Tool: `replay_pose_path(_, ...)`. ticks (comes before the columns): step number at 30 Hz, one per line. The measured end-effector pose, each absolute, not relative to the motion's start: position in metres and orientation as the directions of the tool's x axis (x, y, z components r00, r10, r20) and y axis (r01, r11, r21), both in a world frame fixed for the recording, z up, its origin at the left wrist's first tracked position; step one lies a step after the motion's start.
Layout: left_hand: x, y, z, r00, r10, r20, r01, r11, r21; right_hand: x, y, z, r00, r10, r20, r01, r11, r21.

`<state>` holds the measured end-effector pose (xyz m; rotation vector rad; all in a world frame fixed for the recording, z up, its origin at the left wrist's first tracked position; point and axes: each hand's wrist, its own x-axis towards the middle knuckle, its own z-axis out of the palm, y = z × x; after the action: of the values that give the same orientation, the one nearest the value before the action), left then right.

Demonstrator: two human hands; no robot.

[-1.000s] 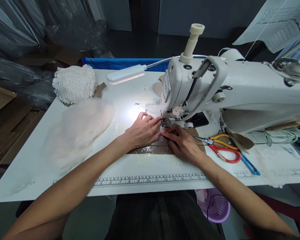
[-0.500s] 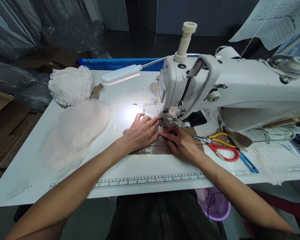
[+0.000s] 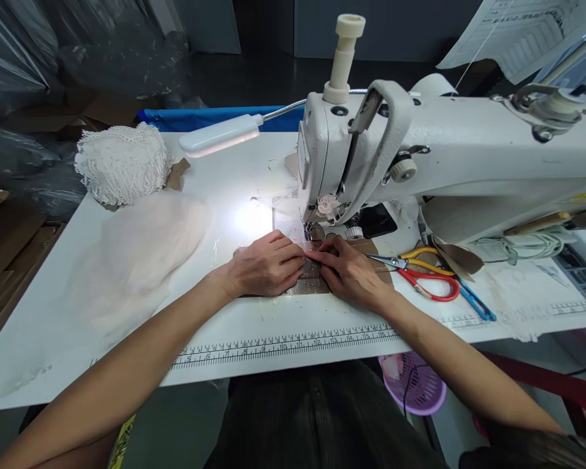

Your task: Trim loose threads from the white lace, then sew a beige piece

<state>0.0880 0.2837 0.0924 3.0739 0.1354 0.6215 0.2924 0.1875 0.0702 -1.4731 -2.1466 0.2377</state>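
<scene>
My left hand lies left of the needle area with its fingers curled in. Its fingertips and whatever they grip are hidden. My right hand pinches thin sheer fabric just in front of the presser foot, its index fingertip close to my left fingers. Part of that fabric shows pale and see-through on the machine bed. Above my hands stands the white head of a sewing machine, its needle area partly covered by a small pink flower-like trim. Under both hands is a flat brown sheet.
Red- and yellow-handled scissors and blue snips lie right of my right hand. A sheer, pale pink fabric heap and a white lace bundle sit left. A lit lamp hangs over the table; a ruler strip runs along its front.
My left hand has drawn back slightly from the needle, its fingers going from stretched flat to curled. My right hand keeps its place by the presser foot. The whole view has shifted slightly.
</scene>
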Motion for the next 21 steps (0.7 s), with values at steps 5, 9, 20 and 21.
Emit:
replay_pose_path(5, 0.087, 0.283, 0.0921, 0.929, 0.065, 0.365, 0.057, -0.998, 0.033, 0.292, 0.1877, 0.0715, -0.279, 0.902, 0.33, 0.802, 0.408, -0.437)
replay_pose_path(9, 0.0868, 0.2834, 0.0936, 0.939, 0.083, 0.335, 0.075, -0.996, 0.038, 0.292, 0.1873, 0.0714, -0.273, 0.902, 0.335, 0.801, 0.406, -0.44)
replay_pose_path(20, 0.089, 0.2808, 0.0967, 0.925, 0.132, 0.356, 0.136, -0.991, 0.014, 0.2923, 0.1873, 0.0689, -0.293, 0.899, 0.325, 0.826, 0.409, -0.388)
replay_pose_path(21, 0.089, 0.2806, 0.0975, 0.924, 0.134, 0.359, 0.139, -0.99, 0.011, 0.2923, 0.1873, 0.0689, -0.298, 0.9, 0.317, 0.83, 0.408, -0.381)
